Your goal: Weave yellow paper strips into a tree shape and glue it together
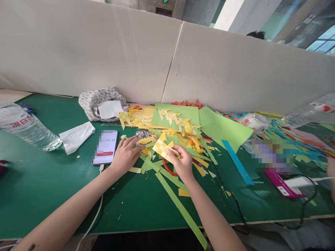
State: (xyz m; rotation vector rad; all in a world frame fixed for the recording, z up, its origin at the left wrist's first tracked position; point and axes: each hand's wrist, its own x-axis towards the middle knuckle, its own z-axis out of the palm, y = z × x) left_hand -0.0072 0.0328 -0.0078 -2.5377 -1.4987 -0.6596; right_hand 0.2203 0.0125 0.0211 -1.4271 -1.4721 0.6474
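My right hand (181, 161) pinches a woven paper fish (161, 149), checked in yellow and pale cream, above the middle of the table. My left hand (127, 153) lies to its left with the fingers stretched out, over paper scraps and beside a phone (105, 147). Whether its fingertips touch a scrap I cannot tell. Beneath the held piece an orange-red ring-shaped handle (170, 168) shows in part. Several more woven yellow pieces (167, 115) lie farther back, some on a light green sheet (159, 109). Green paper strips (180, 202) spread toward the front edge.
A water bottle (28, 125) lies at the left by a white tissue packet (77, 137). A patterned cloth pouch (102, 99) stands near the white partition (104, 48). To the right are a blue strip (237, 162), a black cable (227, 191), a magenta power strip (282, 184) and another person's hand (331, 170).
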